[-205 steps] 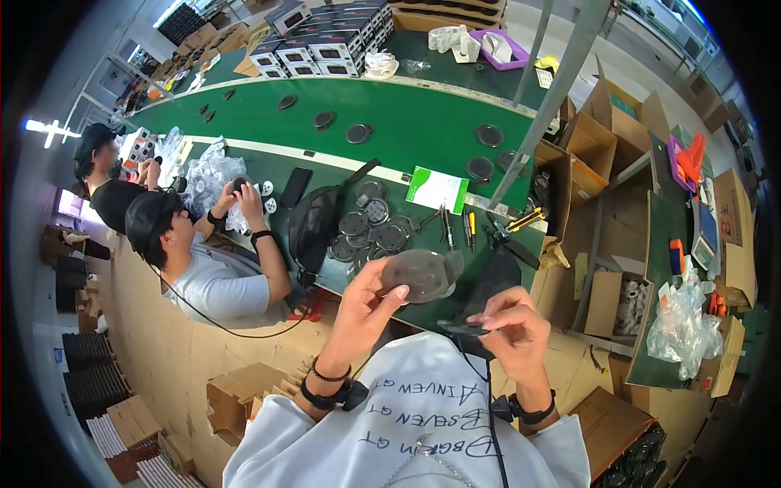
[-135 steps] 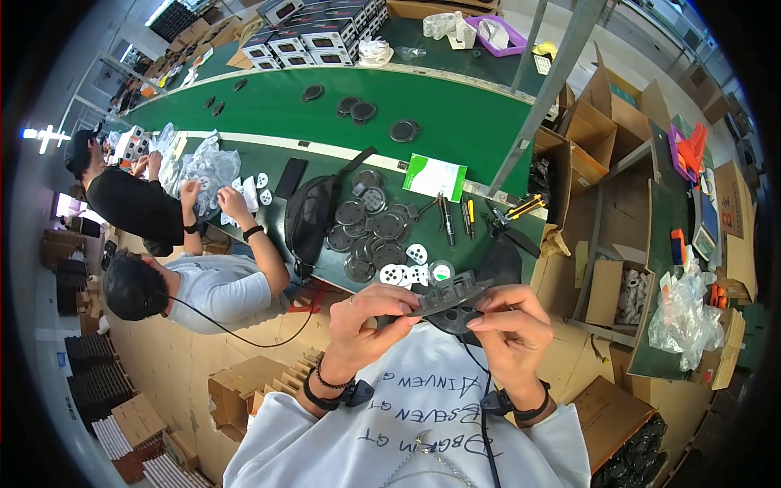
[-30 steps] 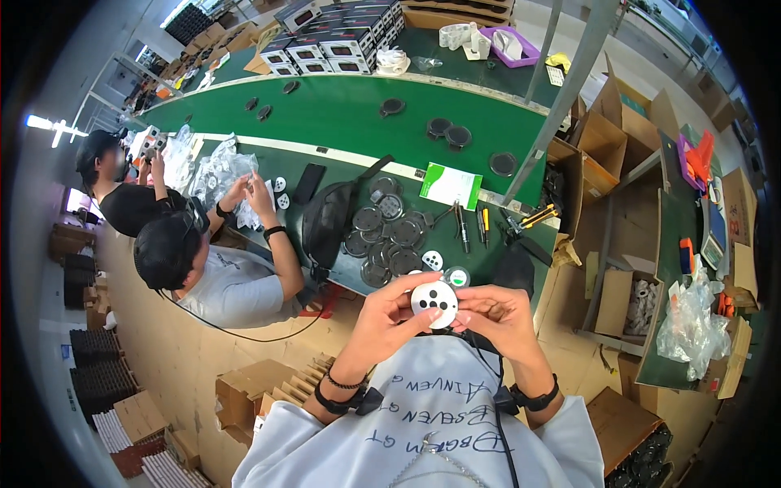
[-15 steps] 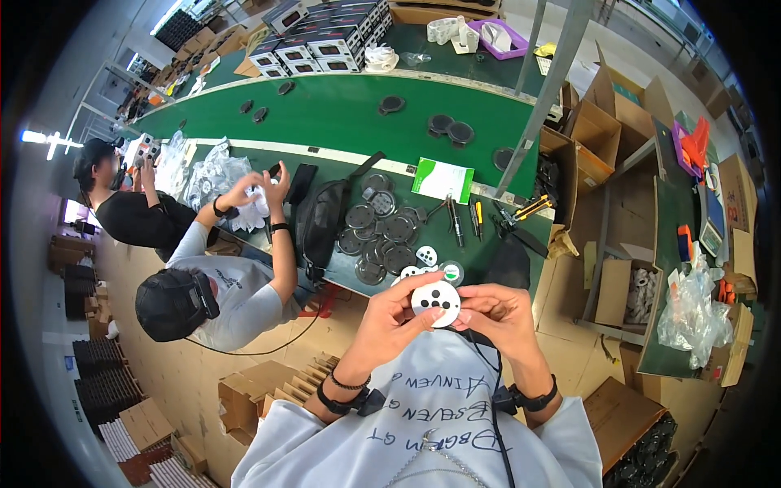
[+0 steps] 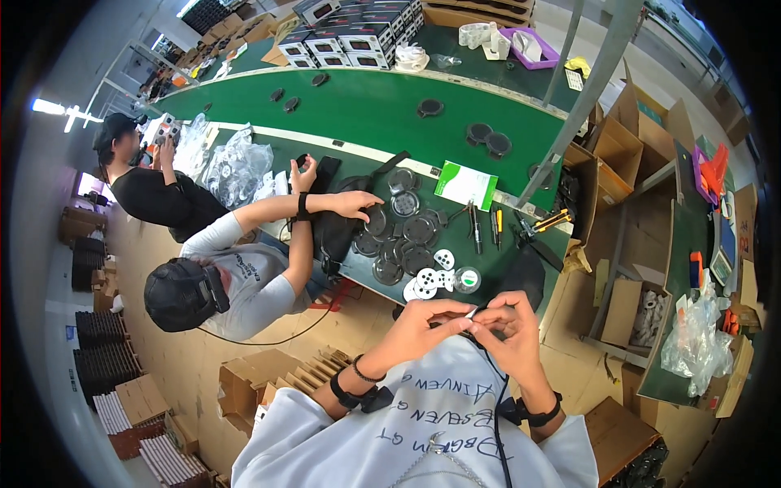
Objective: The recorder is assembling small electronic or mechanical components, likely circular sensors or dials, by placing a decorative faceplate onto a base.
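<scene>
In front of my chest, my left hand (image 5: pixel 436 327) and my right hand (image 5: pixel 506 324) meet with fingers pinched. A small white edge (image 5: pixel 471 312) shows between their fingertips; most of the piece is hidden, so I cannot tell whether it is a disc seen edge-on. Just beyond them on the bench lie several white discs with black dots (image 5: pixel 426 278). Beside these is a round clear item with a green-and-white centre (image 5: pixel 467 280). A pile of dark round discs (image 5: pixel 404 242) spreads farther off, and a co-worker's hand (image 5: pixel 356 203) reaches its left side.
Left of the pile lies a black bag (image 5: pixel 332 232). Pliers and screwdrivers (image 5: pixel 477 232) rest beside a green-and-white packet (image 5: pixel 466 185). Dark discs (image 5: pixel 489 138) sit on the green belt (image 5: pixel 366 110). A metal post (image 5: pixel 582 106) rises at right, near open cartons (image 5: pixel 616 154).
The white dotted disc's face, visible in my hands before, no longer shows; only a white edge does. The co-worker's one hand has moved right to the dark discs. The view has shifted slightly.
</scene>
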